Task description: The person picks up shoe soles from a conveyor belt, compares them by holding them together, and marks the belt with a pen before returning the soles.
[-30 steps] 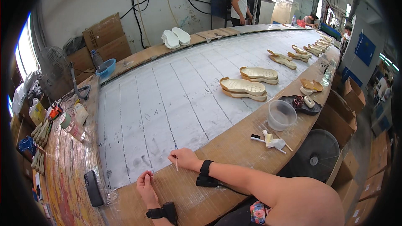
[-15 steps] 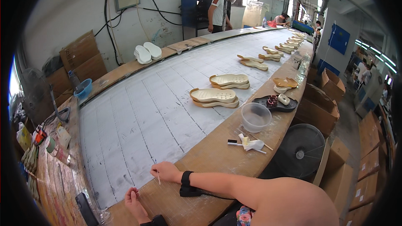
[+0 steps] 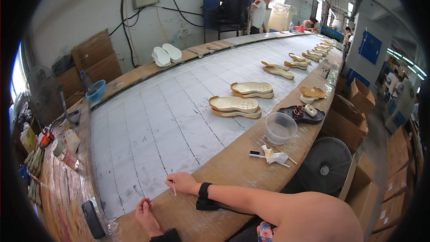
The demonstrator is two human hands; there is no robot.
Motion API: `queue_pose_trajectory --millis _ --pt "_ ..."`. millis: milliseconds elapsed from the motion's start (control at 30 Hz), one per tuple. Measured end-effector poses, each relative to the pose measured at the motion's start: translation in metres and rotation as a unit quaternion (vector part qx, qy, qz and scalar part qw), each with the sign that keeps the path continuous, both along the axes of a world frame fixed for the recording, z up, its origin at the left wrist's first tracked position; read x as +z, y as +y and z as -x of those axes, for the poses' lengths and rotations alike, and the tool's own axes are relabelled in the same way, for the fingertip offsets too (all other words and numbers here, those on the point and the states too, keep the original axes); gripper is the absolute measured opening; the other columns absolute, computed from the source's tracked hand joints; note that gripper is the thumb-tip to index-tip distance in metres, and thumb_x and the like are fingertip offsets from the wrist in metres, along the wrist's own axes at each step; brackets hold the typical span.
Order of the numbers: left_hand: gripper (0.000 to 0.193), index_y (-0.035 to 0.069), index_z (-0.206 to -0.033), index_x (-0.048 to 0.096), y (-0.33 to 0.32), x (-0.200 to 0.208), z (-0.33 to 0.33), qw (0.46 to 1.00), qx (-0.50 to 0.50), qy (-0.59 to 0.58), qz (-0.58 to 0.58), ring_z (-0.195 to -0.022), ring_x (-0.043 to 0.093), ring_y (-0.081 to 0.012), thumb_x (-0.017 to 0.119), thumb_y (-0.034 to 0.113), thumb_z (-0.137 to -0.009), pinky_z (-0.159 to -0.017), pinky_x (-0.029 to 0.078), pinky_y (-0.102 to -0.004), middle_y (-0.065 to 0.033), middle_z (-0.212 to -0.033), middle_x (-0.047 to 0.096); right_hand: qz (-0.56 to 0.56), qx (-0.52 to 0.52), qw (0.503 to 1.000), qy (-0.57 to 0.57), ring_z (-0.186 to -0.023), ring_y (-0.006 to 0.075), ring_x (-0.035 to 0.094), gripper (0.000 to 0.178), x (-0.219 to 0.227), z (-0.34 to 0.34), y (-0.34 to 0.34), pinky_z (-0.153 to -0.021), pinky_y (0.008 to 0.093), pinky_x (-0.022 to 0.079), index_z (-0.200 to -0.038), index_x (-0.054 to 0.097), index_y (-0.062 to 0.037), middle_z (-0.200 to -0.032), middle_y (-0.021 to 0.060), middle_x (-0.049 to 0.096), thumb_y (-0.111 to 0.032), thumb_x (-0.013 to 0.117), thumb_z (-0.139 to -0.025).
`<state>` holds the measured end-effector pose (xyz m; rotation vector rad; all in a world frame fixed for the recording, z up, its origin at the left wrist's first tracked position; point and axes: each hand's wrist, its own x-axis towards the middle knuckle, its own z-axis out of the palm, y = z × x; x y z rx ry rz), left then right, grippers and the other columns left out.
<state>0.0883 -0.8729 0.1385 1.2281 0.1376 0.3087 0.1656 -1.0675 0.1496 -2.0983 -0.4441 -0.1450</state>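
Two bare hands rest at the near wooden edge of a long table (image 3: 251,163), beside its white lined conveyor belt (image 3: 170,121). Right hand (image 3: 181,182), with a black wrist strap (image 3: 204,191), pinches a thin pale stick (image 3: 174,188) between thumb and fingertips; the stick points down toward the wood just beside the belt's edge. Left hand (image 3: 145,215) lies on the wood nearer the body, fingers curled loosely; whether it grips anything cannot be told. A black phone (image 3: 93,219) lies flat to the left of this hand, near the table corner.

Further right on the wooden edge: a small brush with white scraps (image 3: 271,156), a translucent plastic bowl (image 3: 281,127), and a black tray (image 3: 301,114) carrying small items. On the belt, stacked tan shoe soles (image 3: 236,106) lie well apart from the hands, with a second pair (image 3: 252,89) behind them and more soles receding along the belt. A pair of white soles (image 3: 166,54) sits on the far edge, and a blue bowl (image 3: 96,92) stands at the left. A floor fan (image 3: 325,169) and cardboard boxes (image 3: 354,123) stand to the right of the table. Other people work at the far end.
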Motion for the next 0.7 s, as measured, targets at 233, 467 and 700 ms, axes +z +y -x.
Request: queue_pose_trajectory --millis 233,467,700 --pt "0.015 0.000 -0.097 0.055 0.001 0.003 -0.002 0.999 0.042 0.013 -0.009 -0.082 0.054 -0.0121 0.051 0.007 -0.085 -0.073 0.042 -0.0224 -0.0051 -0.089 0.058 0.023 0.011 1.000 0.014 -0.067 0.0318 0.056 0.022 0.001 -0.008 0.005 -0.058 0.0388 0.043 -0.074 0.060 -0.0066 -0.069 0.0137 0.059 -0.027 0.052 -0.077" --pt "0.019 -0.001 -0.096 0.058 -0.002 0.005 -0.002 0.998 0.052 0.033 -0.035 -0.081 0.055 -0.0108 0.054 0.012 -0.083 -0.074 0.043 -0.0224 -0.0046 -0.088 0.060 0.039 0.050 0.989 0.134 -0.068 0.0296 0.059 0.024 0.000 -0.011 0.006 -0.060 0.0364 0.045 -0.081 0.061 -0.0061 -0.072 0.0138 0.061 -0.028 0.052 -0.078" --pt "0.026 -0.001 -0.106 0.053 0.000 0.003 0.003 0.993 0.032 -0.012 0.111 -0.084 0.055 -0.0140 0.055 0.013 -0.083 -0.077 0.044 -0.0248 -0.0065 -0.094 0.059 -0.008 0.101 0.988 0.117 -0.069 0.0232 0.062 0.020 -0.015 -0.024 0.000 -0.064 0.0363 0.048 -0.084 0.064 -0.0052 -0.074 0.0125 0.064 -0.022 0.057 -0.075"
